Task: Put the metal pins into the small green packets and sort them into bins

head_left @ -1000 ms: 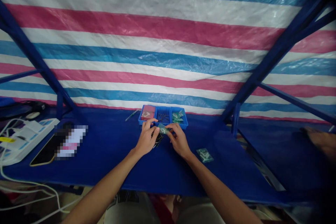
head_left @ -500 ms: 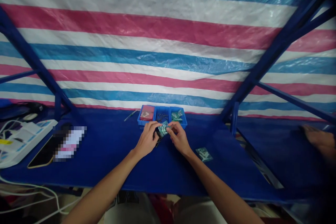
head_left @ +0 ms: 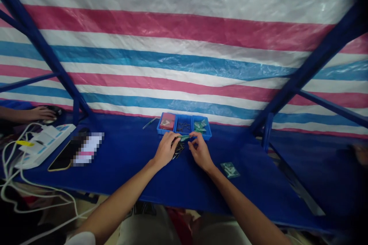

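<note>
My left hand (head_left: 166, 149) and my right hand (head_left: 201, 152) meet over the blue table (head_left: 138, 168), pinching a small green plastic bag (head_left: 184, 138) between their fingertips. Under the bag lies a small heap of black screws (head_left: 178, 149). Just behind stands a blue three-part tray (head_left: 184, 126): red bags in the left part, black screws in the middle, green bags in the right. Another small green bag (head_left: 230, 169) lies flat to the right of my right wrist.
A phone (head_left: 61, 157) and a white power strip (head_left: 43, 143) with cables lie at the left. Another person's hand (head_left: 40, 113) rests at the far left. Blue frame bars (head_left: 299, 80) rise on both sides before a striped tarp.
The view has shifted a little to the left and down. The bag between my fingers has turned flatter and lower. Another person's hand has come into view at the left; the one at the right has gone.
</note>
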Demonstrator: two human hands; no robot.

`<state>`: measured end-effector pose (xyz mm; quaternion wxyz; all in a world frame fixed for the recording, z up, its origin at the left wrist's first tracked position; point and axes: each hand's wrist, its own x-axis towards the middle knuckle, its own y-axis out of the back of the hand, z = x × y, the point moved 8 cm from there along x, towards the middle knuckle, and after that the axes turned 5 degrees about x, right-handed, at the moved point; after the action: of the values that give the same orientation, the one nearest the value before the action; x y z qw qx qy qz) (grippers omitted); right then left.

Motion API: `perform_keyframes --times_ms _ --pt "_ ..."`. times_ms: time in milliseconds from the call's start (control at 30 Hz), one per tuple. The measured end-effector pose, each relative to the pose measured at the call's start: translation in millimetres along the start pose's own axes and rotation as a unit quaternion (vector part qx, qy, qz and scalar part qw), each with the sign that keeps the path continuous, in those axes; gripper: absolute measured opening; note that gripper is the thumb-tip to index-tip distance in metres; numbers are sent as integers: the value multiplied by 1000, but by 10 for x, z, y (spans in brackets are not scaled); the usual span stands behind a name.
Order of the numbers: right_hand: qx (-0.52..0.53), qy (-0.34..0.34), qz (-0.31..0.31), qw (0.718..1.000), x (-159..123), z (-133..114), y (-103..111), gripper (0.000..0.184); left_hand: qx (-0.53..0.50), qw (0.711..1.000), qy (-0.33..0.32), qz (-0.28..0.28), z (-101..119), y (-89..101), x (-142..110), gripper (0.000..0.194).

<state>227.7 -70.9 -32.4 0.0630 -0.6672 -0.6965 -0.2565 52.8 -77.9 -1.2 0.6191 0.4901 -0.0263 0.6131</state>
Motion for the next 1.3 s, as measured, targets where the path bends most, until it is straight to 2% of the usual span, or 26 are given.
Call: perform_keyframes --times_ms 133,267,400,500,733,867,1100,1167,1300 --pt "-22 6 4 1000 -4 5 -17 33 -24 999 36 9 -103 -18 -25 33" --pt "-25 18 10 999 10 -34 4 36 -31 998 50 22 -152 -26 -45 26" --pt "-35 33 -19 999 14 -91 -19 23 -35 998 52 13 -146 -37 -53 26" --pt "-37 35 -15 999 16 -113 -1 17 -33 999 41 6 -90 -15 -37 24" --pt "46 -13 26 999 38 -29 80 27 -20 999 -6 -29 66 -7 2 22" --pt "96 -61 7 994 20 45 25 32 0 1000 -10 -28 43 -30 -6 21" --pt "159 -79 35 984 52 52 54 38 -17 998 -38 -56 117 -44 -9 42" --pt "171 -83 37 981 70 40 67 36 -16 997 -46 -56 135 -40 -8 39" --pt "167 -90 23 982 77 27 54 42 8 999 -26 -41 71 -37 6 15"
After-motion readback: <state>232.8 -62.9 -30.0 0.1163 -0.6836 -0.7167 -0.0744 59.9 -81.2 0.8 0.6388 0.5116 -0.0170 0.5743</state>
